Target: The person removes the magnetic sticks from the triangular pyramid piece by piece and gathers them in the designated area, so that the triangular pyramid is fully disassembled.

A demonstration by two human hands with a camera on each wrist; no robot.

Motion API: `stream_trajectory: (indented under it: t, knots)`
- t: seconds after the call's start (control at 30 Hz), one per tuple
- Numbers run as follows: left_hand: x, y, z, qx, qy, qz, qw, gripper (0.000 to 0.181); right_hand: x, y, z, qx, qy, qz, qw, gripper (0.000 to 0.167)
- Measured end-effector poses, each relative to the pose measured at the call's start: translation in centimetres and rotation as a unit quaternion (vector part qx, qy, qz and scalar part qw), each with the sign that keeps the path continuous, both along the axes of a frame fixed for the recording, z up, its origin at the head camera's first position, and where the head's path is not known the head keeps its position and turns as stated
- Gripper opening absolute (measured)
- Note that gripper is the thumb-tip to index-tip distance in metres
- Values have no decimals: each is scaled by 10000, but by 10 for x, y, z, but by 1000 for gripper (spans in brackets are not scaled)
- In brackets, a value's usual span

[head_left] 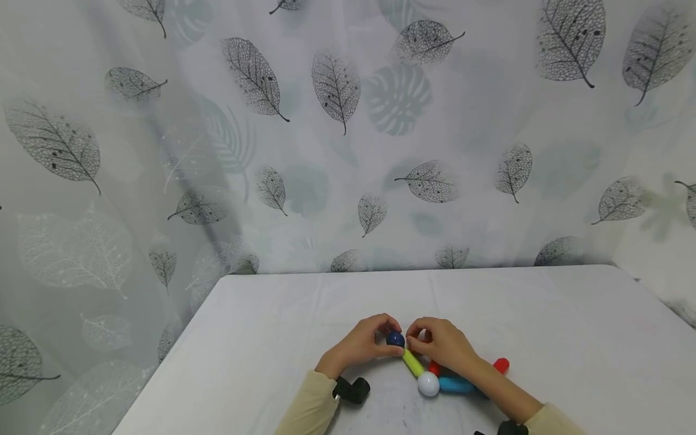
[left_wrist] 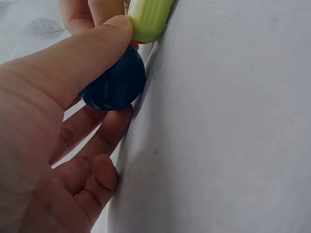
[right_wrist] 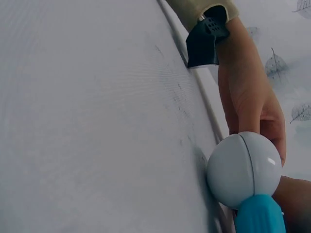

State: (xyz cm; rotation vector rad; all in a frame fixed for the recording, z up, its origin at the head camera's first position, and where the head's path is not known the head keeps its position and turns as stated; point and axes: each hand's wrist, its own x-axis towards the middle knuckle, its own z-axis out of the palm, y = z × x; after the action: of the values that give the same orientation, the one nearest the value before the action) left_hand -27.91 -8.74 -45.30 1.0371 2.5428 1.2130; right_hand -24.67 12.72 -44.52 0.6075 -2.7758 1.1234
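Observation:
My left hand [head_left: 361, 344] grips a dark blue ball [head_left: 395, 339] between thumb and fingers, just above the table. A yellow-green rod [head_left: 413, 363] joins this ball's side to a white ball [head_left: 428, 383]. Opposite, my right hand [head_left: 443, 343] has thumb and index finger pinched close to the blue ball, at the end of a red rod [head_left: 434, 367] that lies mostly under the hand. From the white ball a light blue rod [head_left: 455, 385] runs right, beneath my right forearm. In the right wrist view, the white ball [right_wrist: 243, 170] covers part of the left hand.
Another red rod end [head_left: 501, 365] shows beyond the right forearm. A dark piece [head_left: 481, 393] is partly hidden under it. The white table [head_left: 261, 338] stands against a leaf-patterned curtain [head_left: 337, 151]. Black wrist cameras [head_left: 352, 391] sit on both wrists.

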Motion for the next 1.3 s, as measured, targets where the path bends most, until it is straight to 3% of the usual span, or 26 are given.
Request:
stream_trajectory:
  t: [0.13, 0.33, 0.63, 0.97, 1.3]
  knots:
    - [-1, -1, 0, 40, -65, -25, 10000, 32, 1, 2, 2, -93, 79, 249, 9996, 9]
    - [-3, -3, 0, 14, -105, -8, 9999, 33, 4, 2, 4, 352, 361, 473, 9976, 18]
    - [-3, -5, 4, 18, -218, -90, 9997, 34, 4, 10, 7, 103, -203, 863, 9960, 16]
    - [-7, -5, 7, 95, -386, -45, 9992, 35, -2, 22, 4, -73, -326, 1281, 9912, 19]
    - [-13, -24, 9, 151, -278, 433, 9986, 37, 0, 20, 1, -100, -466, 1271, 9907, 20]
